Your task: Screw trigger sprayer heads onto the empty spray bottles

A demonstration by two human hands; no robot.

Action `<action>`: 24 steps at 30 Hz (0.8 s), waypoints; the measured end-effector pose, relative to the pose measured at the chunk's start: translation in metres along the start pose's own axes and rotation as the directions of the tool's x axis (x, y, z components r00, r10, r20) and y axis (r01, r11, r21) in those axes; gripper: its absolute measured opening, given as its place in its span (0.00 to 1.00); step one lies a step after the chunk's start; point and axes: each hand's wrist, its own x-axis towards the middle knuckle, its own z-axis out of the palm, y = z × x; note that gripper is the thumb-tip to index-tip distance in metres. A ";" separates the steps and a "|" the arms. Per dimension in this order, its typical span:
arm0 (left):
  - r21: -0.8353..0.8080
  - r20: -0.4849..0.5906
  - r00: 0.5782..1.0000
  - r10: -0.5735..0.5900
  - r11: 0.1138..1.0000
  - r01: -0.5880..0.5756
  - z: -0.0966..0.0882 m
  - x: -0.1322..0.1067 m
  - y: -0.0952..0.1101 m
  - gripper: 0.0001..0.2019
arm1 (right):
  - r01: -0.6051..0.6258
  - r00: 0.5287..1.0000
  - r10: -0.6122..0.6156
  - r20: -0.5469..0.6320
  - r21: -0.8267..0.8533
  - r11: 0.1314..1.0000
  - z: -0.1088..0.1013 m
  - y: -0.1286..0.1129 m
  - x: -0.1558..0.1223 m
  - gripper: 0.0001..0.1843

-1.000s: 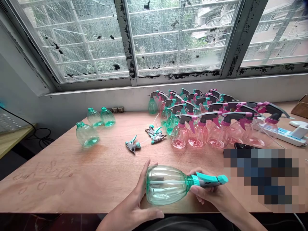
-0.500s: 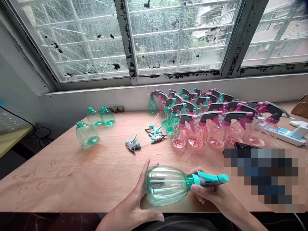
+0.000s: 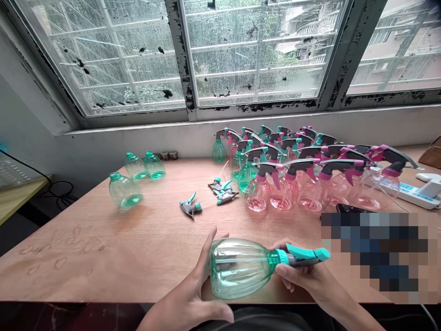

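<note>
A clear green spray bottle (image 3: 239, 269) lies sideways between my hands, above the table's front edge. Its turquoise-and-grey trigger head (image 3: 306, 255) points right and sits on the neck. My right hand (image 3: 303, 276) grips it by the collar and trigger head, thumb in front and fingers partly hidden behind. Around the bottle's base is my left hand (image 3: 195, 285), palm against the bottom, thumb stretched out below and fingers behind. Beyond them, several loose trigger heads (image 3: 190, 207) lie on the table. Three green bottles without heads (image 3: 126, 193) stand at the left.
Many pink and green spray bottles (image 3: 287, 193) with heads on crowd the back right of the wooden table (image 3: 138, 257). A white power strip (image 3: 418, 195) lies beyond them. Pixelated blur covers the right front. Small dark blocks (image 3: 168, 156) sit by the wall.
The spray bottle has shifted very slightly right, its base dipping a little. Both hands keep nearly the same place and hold.
</note>
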 end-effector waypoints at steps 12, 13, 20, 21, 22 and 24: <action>0.095 -0.031 1.000 0.006 0.995 -0.003 0.003 0.000 0.008 0.50 | 0.014 1.000 -0.014 0.017 0.012 1.000 -0.001 -0.002 -0.001 0.22; 0.102 -0.026 1.000 0.002 0.995 0.000 0.003 0.000 0.007 0.52 | 0.009 1.000 -0.010 0.016 0.013 1.000 -0.001 -0.002 -0.001 0.22; 0.089 -0.010 1.000 0.000 0.996 0.001 -0.005 -0.003 -0.004 0.52 | 0.008 1.000 -0.008 0.026 0.025 1.000 0.000 -0.001 0.000 0.18; 0.097 -0.006 1.000 -0.006 0.995 0.006 -0.005 -0.003 -0.002 0.52 | 0.009 1.000 -0.009 0.021 0.026 1.000 0.000 -0.002 0.000 0.18; 0.117 0.002 1.000 -0.014 0.993 0.014 -0.005 -0.002 -0.001 0.52 | 0.011 1.000 -0.012 0.017 0.024 1.000 0.000 -0.002 0.000 0.18; 0.150 -0.001 1.000 -0.016 0.988 0.016 -0.003 0.000 0.003 0.52 | 0.011 1.000 -0.011 0.013 0.018 1.000 0.001 -0.003 0.000 0.19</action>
